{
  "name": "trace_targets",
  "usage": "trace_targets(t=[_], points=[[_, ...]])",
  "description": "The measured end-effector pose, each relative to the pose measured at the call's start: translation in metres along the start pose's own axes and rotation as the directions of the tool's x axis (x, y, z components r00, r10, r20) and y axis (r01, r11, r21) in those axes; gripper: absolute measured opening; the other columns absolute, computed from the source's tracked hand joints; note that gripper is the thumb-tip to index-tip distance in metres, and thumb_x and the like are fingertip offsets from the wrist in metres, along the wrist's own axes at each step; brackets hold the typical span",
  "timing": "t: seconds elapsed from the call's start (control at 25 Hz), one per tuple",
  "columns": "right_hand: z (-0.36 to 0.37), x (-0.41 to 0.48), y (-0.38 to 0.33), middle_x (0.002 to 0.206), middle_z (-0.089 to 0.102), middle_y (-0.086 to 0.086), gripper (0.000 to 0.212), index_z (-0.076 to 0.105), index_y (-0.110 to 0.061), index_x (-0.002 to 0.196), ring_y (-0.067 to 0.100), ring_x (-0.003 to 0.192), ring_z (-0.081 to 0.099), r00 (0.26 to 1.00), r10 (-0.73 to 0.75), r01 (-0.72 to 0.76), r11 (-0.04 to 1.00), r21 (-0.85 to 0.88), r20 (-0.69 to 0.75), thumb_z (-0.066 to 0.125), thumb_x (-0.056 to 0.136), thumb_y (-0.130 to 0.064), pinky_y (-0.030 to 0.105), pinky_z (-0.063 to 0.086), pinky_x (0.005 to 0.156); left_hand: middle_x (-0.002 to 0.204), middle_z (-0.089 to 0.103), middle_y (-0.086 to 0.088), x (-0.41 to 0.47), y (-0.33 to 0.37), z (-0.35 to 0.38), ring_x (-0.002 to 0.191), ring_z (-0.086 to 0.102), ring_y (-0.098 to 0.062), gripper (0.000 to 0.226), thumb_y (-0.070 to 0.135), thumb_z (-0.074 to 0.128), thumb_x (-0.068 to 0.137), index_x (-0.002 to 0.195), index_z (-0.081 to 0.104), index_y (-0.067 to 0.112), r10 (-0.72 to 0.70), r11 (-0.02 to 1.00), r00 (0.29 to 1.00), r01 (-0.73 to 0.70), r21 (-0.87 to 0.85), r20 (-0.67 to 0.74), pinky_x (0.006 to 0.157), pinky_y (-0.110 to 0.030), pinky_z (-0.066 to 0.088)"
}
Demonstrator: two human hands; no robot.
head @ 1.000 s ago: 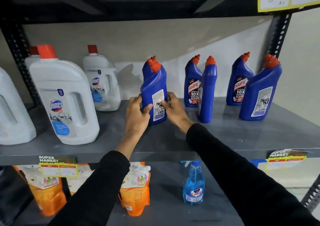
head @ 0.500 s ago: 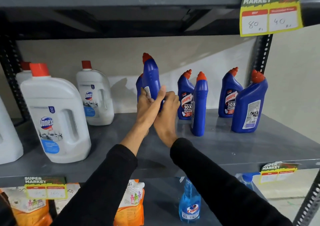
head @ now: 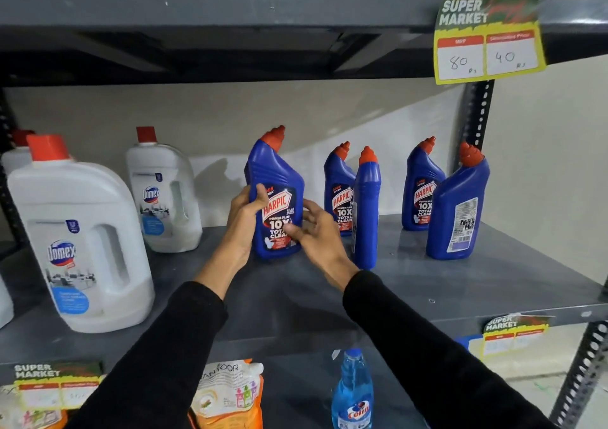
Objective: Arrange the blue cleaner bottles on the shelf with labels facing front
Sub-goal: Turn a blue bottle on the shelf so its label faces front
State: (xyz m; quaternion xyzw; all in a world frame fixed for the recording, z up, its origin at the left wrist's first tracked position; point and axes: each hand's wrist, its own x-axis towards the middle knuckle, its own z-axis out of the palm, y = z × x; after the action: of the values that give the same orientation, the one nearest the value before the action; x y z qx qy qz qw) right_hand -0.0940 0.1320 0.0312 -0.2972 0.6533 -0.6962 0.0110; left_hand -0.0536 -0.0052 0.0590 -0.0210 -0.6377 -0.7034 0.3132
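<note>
- Head view, far left: white Domex jugs [head: 82,247] with red caps stand on the grey shelf [head: 493,283].
- Left hand [head: 243,221] wraps the side of a blue Harpic bottle [head: 276,195] standing at mid-shelf, its label facing front.
- Right hand [head: 317,234], fingers loosely spread, touches the bottle's lower right.
- Further right: four more blue bottles [head: 367,208]; two show front labels, one stands edge-on, and the rightmost bottle [head: 457,208] shows its back label.

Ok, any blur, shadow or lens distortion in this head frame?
Head view: right hand fingers smeared by motion; Harpic label on the held bottle reads sharp; soft shadow on the wall left of it; wide-angle bend along the shelf edge.
</note>
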Motion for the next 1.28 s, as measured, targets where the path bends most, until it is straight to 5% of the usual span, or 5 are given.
trace_targets(t=[0.68,0.76,0.88,1.08,1.28], points=[[0.015,-0.002,0.022,0.128,0.065,0.009,0.06,0.047,-0.015,0.138,0.017,0.112,0.066,0.995,0.093,-0.082,0.969,-0.231,0.035,0.072,0.084,-0.012,0.043,0.057,0.093,0.102,0.068,0.0,-0.018,-0.027,-0.018,0.074,0.07,-0.001,0.028,0.023,0.044,0.103,0.128,0.05,0.01,-0.033,0.991,0.993,0.047,0.127,-0.111,0.06,-0.016,0.056],[0.011,-0.007,0.015,0.128,0.065,0.002,0.063,0.045,-0.016,0.141,0.002,0.107,0.064,0.998,0.043,-0.03,0.97,-0.24,0.048,0.072,0.084,-0.012,0.029,0.057,0.091,0.119,0.061,-0.006,-0.019,-0.031,-0.017,0.096,0.062,-0.007,0.04,0.025,0.052,0.098,0.135,0.042,0.013,0.117,0.947,0.965,-0.038,0.32,-0.233,0.082,-0.027,0.056],[-0.002,-0.015,-0.004,0.132,0.059,-0.008,0.062,0.044,-0.023,0.143,-0.009,0.112,0.055,0.987,-0.159,0.136,0.924,-0.358,-0.034,0.069,0.087,-0.017,0.016,0.051,0.091,0.129,0.046,-0.01,-0.023,-0.031,-0.009,0.119,0.042,-0.022,0.054,0.033,0.062,0.088,0.133,0.041,0.012,0.499,0.758,0.782,-0.185,0.625,-0.374,0.104,-0.042,0.033],[-0.037,-0.017,-0.021,0.145,0.045,-0.005,0.054,0.049,-0.026,0.138,0.009,0.135,0.038,0.8,-0.554,0.355,0.747,-0.561,-0.232,0.068,0.087,-0.024,0.022,0.035,0.111,0.122,0.048,-0.01,-0.021,-0.017,0.045,0.112,0.051,-0.03,0.04,0.022,0.066,0.091,0.123,0.045,0.011,0.779,0.525,0.62,-0.565,0.636,-0.091,0.103,-0.032,0.036],[-0.075,-0.018,-0.012,0.135,0.036,0.002,0.07,0.038,-0.023,0.137,0.017,0.126,0.041,0.763,-0.49,0.221,0.811,-0.542,-0.421,0.073,0.077,-0.013,0.031,0.046,0.1,0.118,0.061,0.001,-0.016,-0.032,0.101,0.101,0.06,-0.007,0.024,0.022,0.054,0.099,0.122,0.051,0.016,0.426,0.816,0.901,-0.424,0.392,0.087,0.086,-0.02,0.049]])
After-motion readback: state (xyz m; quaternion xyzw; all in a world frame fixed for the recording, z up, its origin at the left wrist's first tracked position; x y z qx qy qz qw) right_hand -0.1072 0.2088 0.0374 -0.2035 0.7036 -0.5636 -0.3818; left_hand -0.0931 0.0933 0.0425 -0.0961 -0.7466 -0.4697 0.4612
